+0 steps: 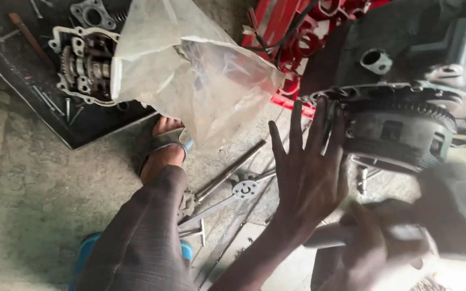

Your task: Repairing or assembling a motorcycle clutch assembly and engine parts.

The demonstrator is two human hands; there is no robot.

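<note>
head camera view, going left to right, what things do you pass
gear-filled engine part on the black tray → clear plastic bag → spread left hand → round toothed flywheel → blurred dark tool, gripped at its handle by the right hand

A round, dark engine wheel (400,132) with a toothed rim sits on a grey engine casing. The left hand (308,172) is spread flat, fingertips touching the wheel's left edge. Below the wheel, the blurred right hand (376,245) grips a hammer handle (351,233). Left of the wheel, a clear plastic bag (190,70) partly covers a gear assembly (84,64) on a black tray (90,126). Below the bag, a sandalled foot (165,148) rests beside long metal tools (227,186) on the concrete floor.
</note>
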